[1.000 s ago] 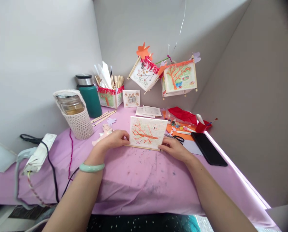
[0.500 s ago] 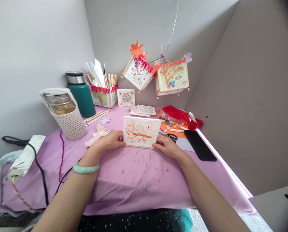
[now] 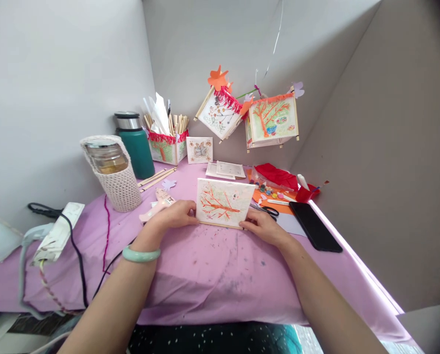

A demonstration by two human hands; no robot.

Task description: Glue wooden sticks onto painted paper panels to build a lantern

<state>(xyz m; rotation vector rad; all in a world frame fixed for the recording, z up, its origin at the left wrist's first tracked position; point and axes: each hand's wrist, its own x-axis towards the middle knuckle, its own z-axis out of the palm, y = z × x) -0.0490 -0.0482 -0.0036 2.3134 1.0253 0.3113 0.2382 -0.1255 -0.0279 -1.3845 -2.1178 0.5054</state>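
A white panel [image 3: 224,202] with an orange tree drawn sideways on it stands nearly upright on the table in front of me. Along its bottom edge runs a thin wooden stick [image 3: 222,225]. My left hand [image 3: 181,214] grips the panel's lower left corner, thumb toward me. At the lower right corner my right hand [image 3: 262,226] pinches it the same way. Just beyond my left hand lies a pale pink glue gun [image 3: 157,206], partly covered by the hand. Black-handled scissors [image 3: 270,212] lie behind my right hand, their blades partly hidden.
At the left stand a glass jar in a crocheted holder [image 3: 118,184], a green bottle [image 3: 136,152] and a power strip [image 3: 59,236] with cables. Decorated lanterns [image 3: 273,120] hang at the back, near a stick-filled box [image 3: 164,150]. A black phone [image 3: 315,226] lies right, near paints [image 3: 267,191].
The whole view has shifted slightly, so everything appears further right. Both hands keep the same hold on the panel, which stays in place on the table.
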